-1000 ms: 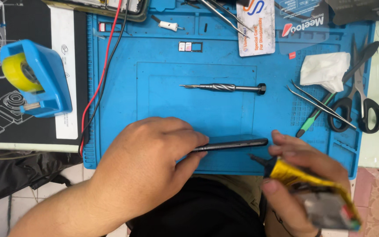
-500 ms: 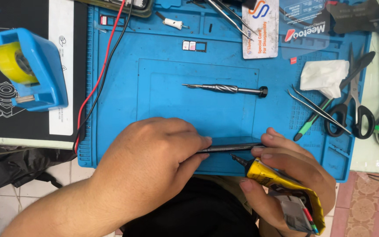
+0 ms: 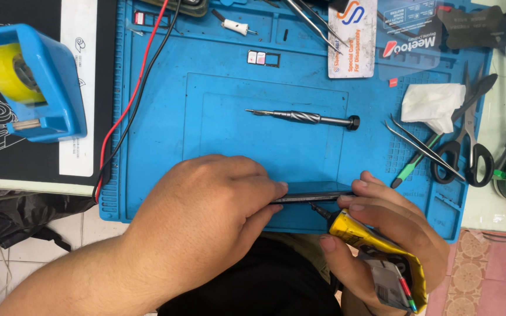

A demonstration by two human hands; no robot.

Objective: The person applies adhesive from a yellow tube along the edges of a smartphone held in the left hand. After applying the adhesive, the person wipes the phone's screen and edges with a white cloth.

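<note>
mat: big blue silicone work mat (image 3: 165, 129), fills centre and top of frame
my left hand (image 3: 206, 216): lower centre, fingers curled, pinching the thin dark slab held on edge (image 3: 311, 196) at its left end
my right hand (image 3: 393, 234): lower right, wrapped round the crumpled yellow glue tube (image 3: 370, 246), black nozzle tip touching the slab's lower edge
tape: blue dispenser with yellow roll (image 3: 27, 82), upper left, off the mat
screwdriver: grey metal precision screwdriver (image 3: 303, 118), mid-mat, just above the slab, apart from both hands
</note>
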